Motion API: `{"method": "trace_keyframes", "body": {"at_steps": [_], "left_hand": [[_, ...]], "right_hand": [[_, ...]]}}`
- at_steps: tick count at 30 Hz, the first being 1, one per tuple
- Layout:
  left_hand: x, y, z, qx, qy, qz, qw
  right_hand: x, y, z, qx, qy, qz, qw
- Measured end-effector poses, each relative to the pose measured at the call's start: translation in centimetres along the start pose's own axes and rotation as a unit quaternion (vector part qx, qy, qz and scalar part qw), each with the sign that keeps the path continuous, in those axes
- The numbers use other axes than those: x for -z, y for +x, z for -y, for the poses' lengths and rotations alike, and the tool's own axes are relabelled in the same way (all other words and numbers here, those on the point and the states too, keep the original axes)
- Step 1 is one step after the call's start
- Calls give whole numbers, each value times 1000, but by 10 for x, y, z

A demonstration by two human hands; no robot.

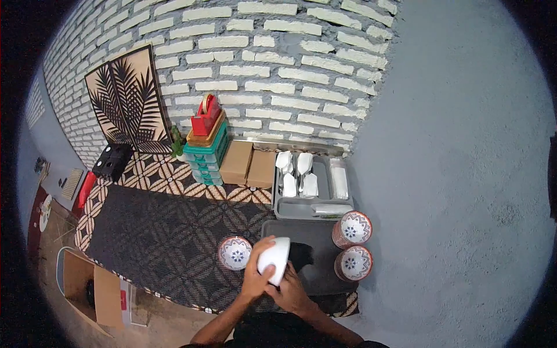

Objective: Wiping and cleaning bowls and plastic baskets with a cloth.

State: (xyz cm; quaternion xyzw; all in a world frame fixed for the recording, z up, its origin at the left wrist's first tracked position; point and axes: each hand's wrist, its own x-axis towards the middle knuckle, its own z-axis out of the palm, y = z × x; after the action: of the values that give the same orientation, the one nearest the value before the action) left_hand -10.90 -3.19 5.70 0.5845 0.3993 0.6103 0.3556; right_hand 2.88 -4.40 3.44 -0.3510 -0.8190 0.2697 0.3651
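A white bowl (273,261) is tipped on its side, its plain outer wall towards me. My left hand (256,272) grips it, thumb across the outside and fingers over the upper edge. Against the bowl's lower edge is my right hand (290,289), its fingertips partly hidden behind it. To the right of the bowl lies a black patch (302,254); I cannot tell whether it is cloth or shadow. A patterned bowl (235,253) rests on the dark mat left of my hands. Two stacks of patterned bowls, one farther (353,228) and one nearer (354,264), stand on the right.
Beneath my hands is a dark grey tray (322,285). Behind it, a grey divided organizer (322,167) holds white wrapped items (289,185). Cardboard boxes (237,163), teal drawers (204,163) and a red tape dispenser (206,117) line the brick wall. An open carton (109,300) stands at lower left.
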Motion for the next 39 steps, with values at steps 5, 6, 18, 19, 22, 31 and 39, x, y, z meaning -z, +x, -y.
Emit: {"method": "trace_keyframes", "body": {"at_steps": [5, 6, 18, 19, 22, 31, 39], "left_hand": [[-2, -7, 15, -44, -107, -79, 990], [-8, -8, 12, -52, -80, -74, 993], [40, 32, -5, 182, -460, -252, 832], [43, 38, -13, 183, -476, -264, 819], [44, 22, 5, 229, -461, -190, 836], [28, -7, -1, 466, -408, 3, 785], [0, -12, 1, 386, -248, -38, 888]], "right_hand": [[18, -1, 31, -264, 359, 42, 894], [11, -7, 27, -276, 468, -53, 838], [45, 0, -1, -424, 162, 3, 891], [41, -7, -20, -497, 356, -82, 787], [-6, -54, -105, -433, 467, -221, 738], [37, 17, -8, -49, 167, -15, 985], [15, 7, -36, -272, 177, -105, 940]]}}
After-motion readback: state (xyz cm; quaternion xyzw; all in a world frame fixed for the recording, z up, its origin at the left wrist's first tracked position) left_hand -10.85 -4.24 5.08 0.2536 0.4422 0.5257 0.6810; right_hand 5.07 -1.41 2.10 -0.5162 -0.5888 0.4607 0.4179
